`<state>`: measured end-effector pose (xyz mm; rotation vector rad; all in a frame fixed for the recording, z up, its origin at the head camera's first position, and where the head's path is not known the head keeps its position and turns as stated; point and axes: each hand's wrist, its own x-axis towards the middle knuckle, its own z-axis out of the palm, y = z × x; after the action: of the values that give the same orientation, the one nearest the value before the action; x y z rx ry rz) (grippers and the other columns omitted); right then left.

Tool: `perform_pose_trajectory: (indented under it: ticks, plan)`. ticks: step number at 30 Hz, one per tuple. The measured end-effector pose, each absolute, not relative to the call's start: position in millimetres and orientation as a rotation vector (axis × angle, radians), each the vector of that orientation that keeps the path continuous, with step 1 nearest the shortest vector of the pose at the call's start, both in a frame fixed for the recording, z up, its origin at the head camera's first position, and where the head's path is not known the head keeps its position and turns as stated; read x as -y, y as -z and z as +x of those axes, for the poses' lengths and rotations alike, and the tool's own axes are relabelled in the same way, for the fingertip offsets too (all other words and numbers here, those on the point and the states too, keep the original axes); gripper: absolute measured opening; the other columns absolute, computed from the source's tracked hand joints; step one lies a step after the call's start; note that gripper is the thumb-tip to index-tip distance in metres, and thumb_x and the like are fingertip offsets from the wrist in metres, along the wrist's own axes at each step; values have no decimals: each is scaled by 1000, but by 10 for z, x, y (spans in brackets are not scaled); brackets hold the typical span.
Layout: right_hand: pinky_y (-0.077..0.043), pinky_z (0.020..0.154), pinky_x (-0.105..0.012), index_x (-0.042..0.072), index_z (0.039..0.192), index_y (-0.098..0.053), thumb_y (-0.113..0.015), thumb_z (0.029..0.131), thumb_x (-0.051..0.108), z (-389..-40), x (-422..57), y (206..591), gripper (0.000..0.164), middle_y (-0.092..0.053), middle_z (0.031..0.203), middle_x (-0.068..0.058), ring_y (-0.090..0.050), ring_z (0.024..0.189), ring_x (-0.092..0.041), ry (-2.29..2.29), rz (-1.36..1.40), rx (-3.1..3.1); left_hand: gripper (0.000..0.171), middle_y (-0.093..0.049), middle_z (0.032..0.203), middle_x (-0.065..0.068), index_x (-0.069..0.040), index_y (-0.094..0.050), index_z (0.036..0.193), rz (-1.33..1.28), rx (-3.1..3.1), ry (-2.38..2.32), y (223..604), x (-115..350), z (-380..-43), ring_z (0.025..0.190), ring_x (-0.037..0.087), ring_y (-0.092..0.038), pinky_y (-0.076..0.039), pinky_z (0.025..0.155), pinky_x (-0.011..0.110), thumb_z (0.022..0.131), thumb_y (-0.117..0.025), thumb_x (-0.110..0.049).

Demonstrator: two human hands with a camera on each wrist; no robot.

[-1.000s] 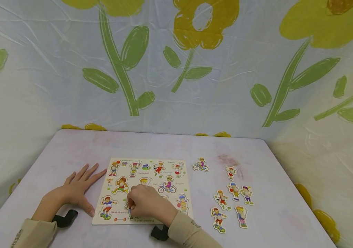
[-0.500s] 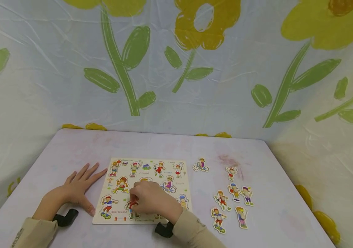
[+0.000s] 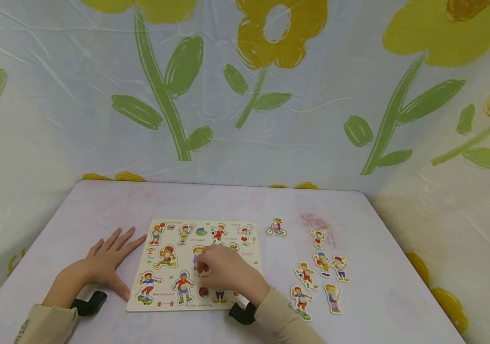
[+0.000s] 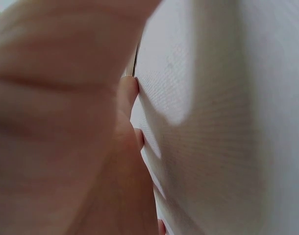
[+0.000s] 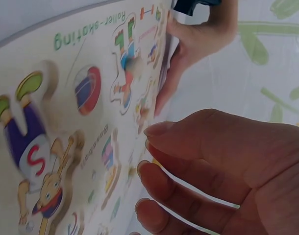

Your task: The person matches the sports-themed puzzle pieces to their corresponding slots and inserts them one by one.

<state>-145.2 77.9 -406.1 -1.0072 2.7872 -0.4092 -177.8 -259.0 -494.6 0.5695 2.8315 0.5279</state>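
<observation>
My left hand (image 3: 109, 265) lies spread on the table, its thumb and index fingertip at the left edge of a wooden puzzle board (image 3: 166, 283). Above the middle of the board is my right hand (image 3: 229, 267), fingers loosely bent. In the right wrist view, a gap shows between its thumb (image 5: 161, 129) and fingers, with nothing held. The roller-skating puzzle piece (image 3: 183, 287) sits in its place on the board, knob up. A printed baseball player (image 5: 37, 152) fills a recess nearby. My right hand hides part of the board's lower right.
Several loose puzzle pieces lie right of the board, among them a cyclist piece (image 3: 276, 228), a tennis piece (image 3: 318, 238), a football piece (image 3: 306, 276), a skateboard piece (image 3: 301, 303) and a golf piece (image 3: 333, 298). A flowered cloth (image 3: 314, 143) stands behind the table.
My right hand has let go of the roller-skating piece and moved right, uncovering it. My left hand has stayed at the board's edge.
</observation>
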Motion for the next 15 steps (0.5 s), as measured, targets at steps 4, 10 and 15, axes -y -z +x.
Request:
perform_pose_trajectory:
  ticks: [4, 10, 15]
  plan:
    - [-40, 59, -19, 19, 79, -69, -78, 76, 13, -1448, -882, 4037, 11, -55, 76, 11, -47, 69, -5, 434, -946, -2800, 143, -5, 166, 11, -43, -19, 157, 562, -2842, -519, 4951, 2603, -1777, 149, 44, 6, 2, 106, 77, 33, -78, -83]
    - [-41, 61, -19, 18, 79, -68, -79, 76, 13, -1458, -1072, 4023, 12, -56, 75, 10, -47, 69, -5, 498, -903, -2819, 144, -4, 166, 10, -45, -17, 157, 574, -2845, -516, 4996, 2627, -1795, 149, 43, 7, 1, 105, 78, 33, -79, -83]
    - [-42, 59, -21, 18, 80, -70, -79, 78, 15, -1468, -1242, 4005, 10, -56, 75, 11, -48, 68, -5, 530, -879, -2845, 143, -4, 166, 10, -45, -17, 157, 581, -2841, -522, 5009, 2631, -1801, 149, 43, 8, 1, 105, 78, 33, -79, -83]
